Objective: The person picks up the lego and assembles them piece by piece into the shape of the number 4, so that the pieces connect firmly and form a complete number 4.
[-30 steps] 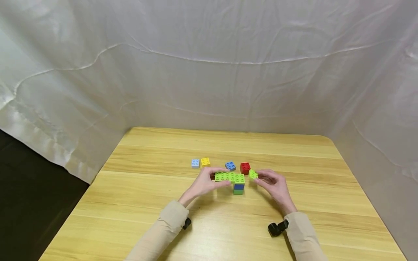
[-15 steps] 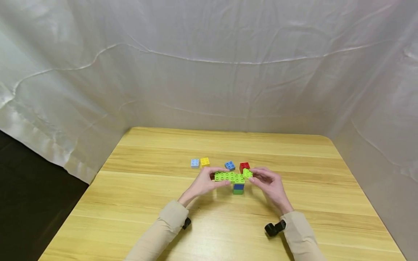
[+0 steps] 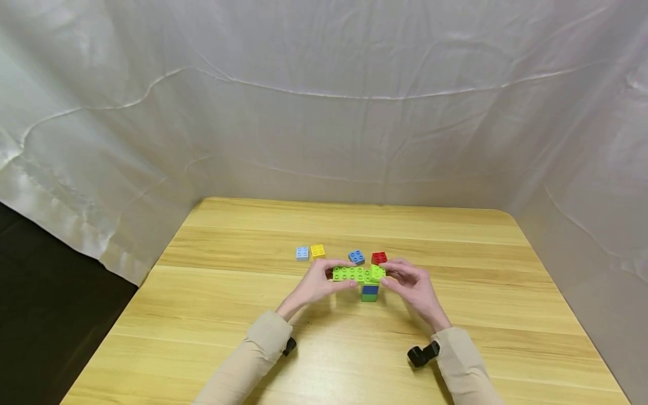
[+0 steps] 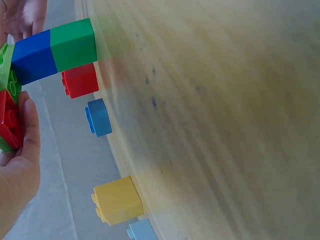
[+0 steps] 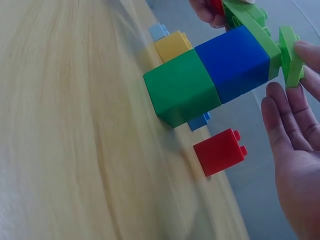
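Presently, both hands work around one small construction in the middle of the desk (image 3: 202, 326), which has a light wood pattern. The left hand (image 3: 318, 283) pinches a long light-green plastic brick section with round studs (image 3: 348, 274), the thumb on the near side and the fingers on the far side. Under its right end there is a dark-blue plastic block (image 5: 232, 65), and below this a green plastic block (image 5: 182, 89); whether the green one touches the desk, I cannot tell. A red studded part (image 4: 10, 120) is visible at the left fingers. The right hand (image 3: 416, 289) pinches a small light-green plastic piece (image 5: 290, 57), tilted, just above the right end; if it touches the studs is not clear. Behind, a light-blue brick (image 3: 302, 254) and a yellow brick (image 3: 317, 251) lie near each other, with a medium-blue brick (image 3: 356, 257) and a red brick (image 3: 379, 258) further right.
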`<state>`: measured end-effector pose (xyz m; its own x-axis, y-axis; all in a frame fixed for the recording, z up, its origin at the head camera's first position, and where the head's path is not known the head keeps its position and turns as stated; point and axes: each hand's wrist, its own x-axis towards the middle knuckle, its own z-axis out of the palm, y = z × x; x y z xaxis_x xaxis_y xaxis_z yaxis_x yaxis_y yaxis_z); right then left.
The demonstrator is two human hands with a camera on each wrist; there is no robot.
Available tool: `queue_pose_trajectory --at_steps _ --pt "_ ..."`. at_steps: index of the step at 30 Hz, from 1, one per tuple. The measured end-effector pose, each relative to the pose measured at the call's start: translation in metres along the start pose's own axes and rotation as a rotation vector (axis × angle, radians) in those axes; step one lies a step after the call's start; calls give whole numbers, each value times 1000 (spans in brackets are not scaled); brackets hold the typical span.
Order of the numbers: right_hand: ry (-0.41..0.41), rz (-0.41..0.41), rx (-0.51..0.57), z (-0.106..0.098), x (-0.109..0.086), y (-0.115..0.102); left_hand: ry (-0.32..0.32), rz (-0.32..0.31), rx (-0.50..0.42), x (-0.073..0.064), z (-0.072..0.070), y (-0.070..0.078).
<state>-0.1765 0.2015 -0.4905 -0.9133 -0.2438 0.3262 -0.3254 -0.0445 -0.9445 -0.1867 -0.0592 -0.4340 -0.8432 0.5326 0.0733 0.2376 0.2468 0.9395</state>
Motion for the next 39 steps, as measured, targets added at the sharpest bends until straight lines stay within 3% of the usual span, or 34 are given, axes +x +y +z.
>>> queue_pose_trajectory --at_steps 10,15,33,39 --pt "-30 -17 11 2 1 -2 3 -7 18 10 2 -26" --pt "-43 -19 1 4 3 -2 17 5 28 10 3 -29" --pt "-65 -18 -37 11 6 -3 10 0 39 11 3 -29" --pt "-65 -35 -52 13 7 -2 -2 -7 23 6 1 -12"
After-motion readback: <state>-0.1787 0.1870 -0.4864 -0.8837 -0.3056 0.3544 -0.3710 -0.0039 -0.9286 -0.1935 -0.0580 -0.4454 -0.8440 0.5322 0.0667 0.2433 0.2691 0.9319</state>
